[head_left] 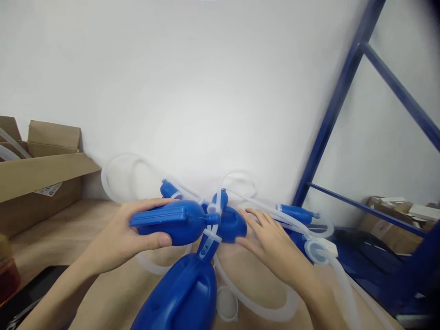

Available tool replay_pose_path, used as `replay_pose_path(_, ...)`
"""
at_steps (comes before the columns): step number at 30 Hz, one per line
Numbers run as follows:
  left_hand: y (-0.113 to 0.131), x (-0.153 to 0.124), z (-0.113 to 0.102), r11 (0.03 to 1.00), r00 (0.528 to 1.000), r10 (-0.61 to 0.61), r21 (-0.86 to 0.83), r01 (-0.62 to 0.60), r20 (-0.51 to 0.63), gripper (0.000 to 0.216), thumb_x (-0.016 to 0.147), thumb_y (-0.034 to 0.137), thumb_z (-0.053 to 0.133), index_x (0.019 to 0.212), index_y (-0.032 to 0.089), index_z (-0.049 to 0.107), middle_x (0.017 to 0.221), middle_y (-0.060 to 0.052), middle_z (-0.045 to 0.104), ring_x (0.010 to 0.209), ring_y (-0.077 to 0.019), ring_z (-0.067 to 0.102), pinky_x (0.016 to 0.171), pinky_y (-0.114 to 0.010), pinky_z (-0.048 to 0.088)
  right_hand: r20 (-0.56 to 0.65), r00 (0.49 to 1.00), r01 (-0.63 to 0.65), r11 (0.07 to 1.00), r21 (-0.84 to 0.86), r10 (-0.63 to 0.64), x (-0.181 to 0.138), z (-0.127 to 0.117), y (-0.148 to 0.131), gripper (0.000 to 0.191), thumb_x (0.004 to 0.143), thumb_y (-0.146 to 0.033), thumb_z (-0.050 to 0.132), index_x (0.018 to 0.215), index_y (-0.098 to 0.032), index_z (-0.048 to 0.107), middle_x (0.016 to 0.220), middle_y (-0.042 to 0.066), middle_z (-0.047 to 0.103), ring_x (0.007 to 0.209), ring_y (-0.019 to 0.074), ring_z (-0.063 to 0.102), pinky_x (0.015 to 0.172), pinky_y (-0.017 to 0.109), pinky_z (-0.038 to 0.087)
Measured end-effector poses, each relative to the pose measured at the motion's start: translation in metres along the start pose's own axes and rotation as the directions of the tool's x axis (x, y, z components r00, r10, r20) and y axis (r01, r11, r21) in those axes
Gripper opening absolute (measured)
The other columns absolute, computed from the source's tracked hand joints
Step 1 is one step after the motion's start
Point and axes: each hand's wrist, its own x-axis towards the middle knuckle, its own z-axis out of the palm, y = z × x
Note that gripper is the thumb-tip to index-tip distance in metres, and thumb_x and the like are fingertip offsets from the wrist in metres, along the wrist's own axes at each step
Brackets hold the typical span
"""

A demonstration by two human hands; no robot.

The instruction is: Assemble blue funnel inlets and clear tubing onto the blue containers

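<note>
My left hand (137, 233) is closed around a blue plastic bottle with a flat handle (172, 222), its narrow neck pointing right. Fingers spread, my right hand (271, 238) is at the rounded end of a second blue bottle (233, 225); thumb and forefinger straddle its edge, and I cannot tell how firmly they touch. Between the hands, a translucent hose (219, 201) runs by the necks. Closest to me lies a large blue bottle (185, 293), its neck pointing away, with a white collar (212, 235) near the neck's far end.
More blue bottles (295, 213) and looped clear hoses (261, 311) lie along the white wall. A round translucent cap (227, 303) sits near the front. At left are an open cardboard box (44, 169) and a dark flat object (37, 288); a blue metal frame (330, 119) rises at right.
</note>
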Motion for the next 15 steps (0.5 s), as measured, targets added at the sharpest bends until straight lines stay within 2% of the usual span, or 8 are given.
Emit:
replay_pose_path(2,0.005,0.0,0.003,1.0,0.999,-0.006,-0.001,0.006,0.036,0.056,0.069,0.05,0.088,0.119,0.027,0.081,0.119,-0.002,0.082,0.114,-0.0337,0.073,0.097,-0.039,0.06,-0.151,0.983,0.105,0.994,-0.006,-0.105,0.006,0.003,-0.018,0.057,0.106,-0.048,0.055,0.16,-0.03,0.046,0.157,0.013,0.057,0.144,0.038,0.052,0.111,0.058,0.051)
replay_pose_path(4,0.008,0.0,0.003,0.999,0.997,-0.019,0.04,0.016,0.076,0.048,0.073,0.053,0.084,0.112,0.025,0.082,0.107,-0.003,0.084,0.104,-0.0329,0.075,0.087,-0.037,0.062,-0.228,0.948,0.21,0.974,-0.084,-0.224,0.012,0.01,-0.027,0.045,0.108,-0.029,0.052,0.152,-0.028,0.055,0.152,0.014,0.061,0.14,0.0382,0.054,0.111,0.06,0.049)
replay_pose_path(6,0.01,0.0,0.003,0.995,0.995,-0.051,0.096,0.043,0.09,0.044,0.076,0.058,0.082,0.104,0.024,0.083,0.095,-0.001,0.084,0.097,-0.0325,0.075,0.08,-0.035,0.062,-0.246,0.913,0.288,0.941,-0.177,-0.326,0.018,0.019,-0.024,0.049,0.1,-0.005,0.048,0.143,-0.024,0.064,0.142,0.014,0.067,0.136,0.038,0.056,0.114,0.063,0.045)
replay_pose_path(8,0.008,0.002,0.001,0.986,0.993,-0.095,0.141,0.084,0.067,0.046,0.076,0.063,0.08,0.101,0.025,0.083,0.091,0.0,0.083,0.097,-0.0335,0.075,0.079,-0.035,0.062,-0.237,0.883,0.356,0.907,-0.226,-0.405,0.024,0.027,-0.009,0.056,0.091,0.007,0.045,0.133,-0.02,0.071,0.127,0.014,0.074,0.127,0.0367,0.061,0.114,0.065,0.042)
replay_pose_path(10,0.005,0.004,0.0,0.979,0.989,-0.136,0.162,0.125,0.059,0.05,0.077,0.067,0.079,0.105,0.025,0.083,0.095,-0.001,0.083,0.104,-0.0355,0.074,0.085,-0.038,0.062,-0.211,0.861,0.43,0.883,-0.187,-0.463,0.028,0.032,0.012,0.049,0.092,0.006,0.046,0.121,-0.02,0.077,0.111,0.011,0.079,0.116,0.0329,0.067,0.111,0.06,0.046)
replay_pose_path(11,0.003,0.005,0.0,0.976,0.987,-0.151,0.165,0.139,0.062,0.053,0.077,0.069,0.078,0.107,0.025,0.082,0.098,-0.001,0.083,0.108,-0.0362,0.073,0.089,-0.04,0.062,-0.192,0.866,0.44,0.887,-0.143,-0.461,0.03,0.033,0.022,0.042,0.096,0.0,0.048,0.117,-0.02,0.078,0.106,0.011,0.08,0.113,0.0314,0.068,0.107,0.056,0.05)
replay_pose_path(13,-0.001,0.007,0.0,0.978,0.984,-0.163,0.146,0.15,0.078,0.055,0.079,0.07,0.078,0.115,0.027,0.081,0.105,-0.002,0.083,0.115,-0.0362,0.072,0.095,-0.041,0.061,-0.106,0.918,0.378,0.924,-0.06,-0.382,0.029,0.032,0.039,0.031,0.103,-0.014,0.052,0.114,-0.02,0.08,0.102,0.011,0.081,0.109,0.0308,0.071,0.105,0.053,0.051)
replay_pose_path(15,-0.004,0.008,0.0,0.985,0.983,-0.155,0.094,0.146,0.097,0.055,0.084,0.066,0.077,0.127,0.032,0.077,0.117,0.0,0.082,0.123,-0.034,0.069,0.1,-0.04,0.06,0.052,0.97,0.24,0.971,-0.018,-0.238,0.024,0.03,0.051,0.031,0.105,-0.028,0.052,0.11,-0.02,0.082,0.1,0.012,0.083,0.109,0.0328,0.072,0.113,0.059,0.043)
